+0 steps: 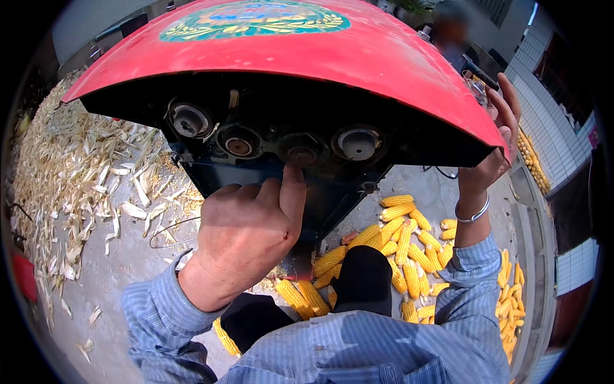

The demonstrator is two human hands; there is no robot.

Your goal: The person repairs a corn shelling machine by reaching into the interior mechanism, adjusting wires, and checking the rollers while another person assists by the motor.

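Observation:
A corn peeling machine with a red curved cover (307, 54) stands in front of me; under the cover's near edge sits a row of round shaft ends. My left hand (246, 237) is below them, one finger stretched up to the dark shaft end (302, 153) third from the left; whether it touches cannot be made out. Its other fingers are bent, with nothing visible in them. My right hand (492, 144) rests at the cover's right side, fingers raised and apart. Light metal shaft ends (359, 144) flank two darker ones, including a rusty one (238, 146).
Yellow corn cobs (409, 256) lie on the concrete around my legs and to the right. A heap of dry husks (83, 160) spreads along the left. Another person (451, 32) is beyond the machine. A tiled wall (550, 109) stands at the right.

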